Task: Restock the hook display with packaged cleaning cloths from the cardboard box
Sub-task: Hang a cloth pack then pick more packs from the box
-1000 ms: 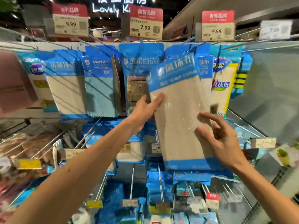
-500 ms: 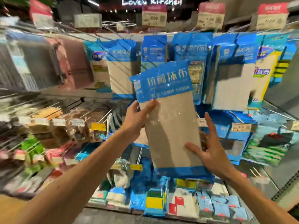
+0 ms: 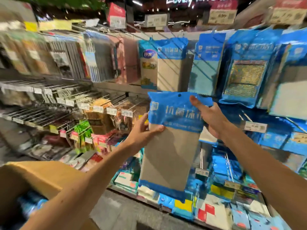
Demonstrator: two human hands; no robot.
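Fingers (image 3: 144, 119) of the left hand (image 3: 141, 132) clamp the left edge of the cleaning-cloth pack (image 3: 167, 153); the pack has dropped and swung left from the right-hand hooks, unhung, below a matching hung pack (image 3: 171, 63); the right hand (image 3: 211, 118) has moved from the pack's lower part up to its blue header, thumb pinching beside the hang hole (image 3: 179, 95); probably re-aiming for the proper hook.
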